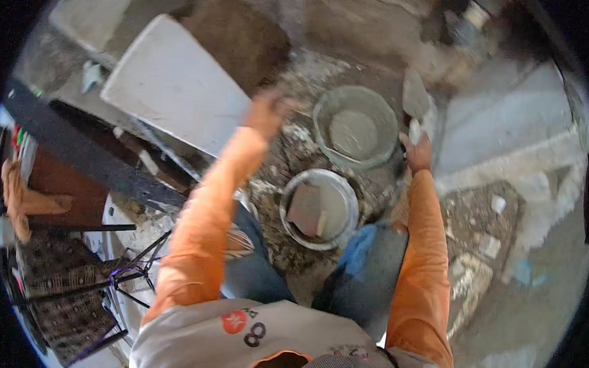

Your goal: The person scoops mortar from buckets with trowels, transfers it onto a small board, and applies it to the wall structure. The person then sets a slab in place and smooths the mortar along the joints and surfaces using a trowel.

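My right hand [417,153] is closed round the pale handle of a trowel [415,96], whose grey blade points away from me, just right of a large bucket [317,123]. Wet grey mortar [353,133] lies inside this bucket. My left hand [269,114] is blurred by motion, its fingers stretched out and nothing visible in them. It hovers between the bucket and a white slab [175,82]. Nearer my knees stands a smaller pail [287,221] with greyish liquid and a reddish flat piece [304,209] in it.
Brown sand or soil [238,39] is heaped at the back. To the right is a low grey slab [511,120] with a rough edge. A dark beam [82,147] and a patterned chair [63,293] stand at left. Rubble [481,223] lies at right.
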Tool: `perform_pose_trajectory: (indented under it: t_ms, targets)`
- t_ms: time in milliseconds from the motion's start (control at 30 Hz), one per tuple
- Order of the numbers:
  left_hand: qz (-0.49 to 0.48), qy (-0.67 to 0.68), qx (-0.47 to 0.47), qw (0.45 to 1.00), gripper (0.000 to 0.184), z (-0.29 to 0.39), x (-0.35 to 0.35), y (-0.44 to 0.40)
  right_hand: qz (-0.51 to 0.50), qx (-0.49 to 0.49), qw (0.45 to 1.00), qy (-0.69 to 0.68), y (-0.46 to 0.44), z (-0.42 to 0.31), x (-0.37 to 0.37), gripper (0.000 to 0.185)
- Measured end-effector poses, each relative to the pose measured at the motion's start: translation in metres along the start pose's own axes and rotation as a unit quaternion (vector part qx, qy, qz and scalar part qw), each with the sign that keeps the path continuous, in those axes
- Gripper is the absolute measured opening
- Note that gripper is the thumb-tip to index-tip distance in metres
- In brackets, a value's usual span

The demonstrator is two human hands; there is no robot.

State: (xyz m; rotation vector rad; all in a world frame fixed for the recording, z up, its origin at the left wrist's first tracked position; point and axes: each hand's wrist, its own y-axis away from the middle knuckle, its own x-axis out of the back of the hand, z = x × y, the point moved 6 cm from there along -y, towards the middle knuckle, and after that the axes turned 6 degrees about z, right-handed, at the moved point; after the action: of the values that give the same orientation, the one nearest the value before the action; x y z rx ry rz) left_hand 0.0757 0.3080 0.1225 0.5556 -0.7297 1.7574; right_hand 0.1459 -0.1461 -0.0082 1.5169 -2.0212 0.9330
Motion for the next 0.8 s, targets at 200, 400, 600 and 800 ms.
perform_pose_trajectory:
  t_ms: [200,400,600,800]
  targets:
    - [0.216,-0.548,-0.295,0.752,0.055,0.056,0.258,-0.031,-0.023,0.123,0.991,0.042,0.02,-0.105,0.077,0.054]
    - [0.177,-0.537,-0.263,0.782,0.066,0.076,0.296,-0.06,-0.172,0.208,0.882,0.387,0.0,-0.149,-0.04,0.022]
    - [0.14,-0.421,-0.174,0.879,0.065,0.038,0.307,-0.086,-0.236,0.156,0.883,0.375,0.039,-0.164,-0.094,0.022]
    - [0.17,-0.402,-0.177,0.882,0.063,0.04,0.299,-0.094,-0.285,0.253,0.869,0.317,0.013,-0.119,-0.114,0.029]
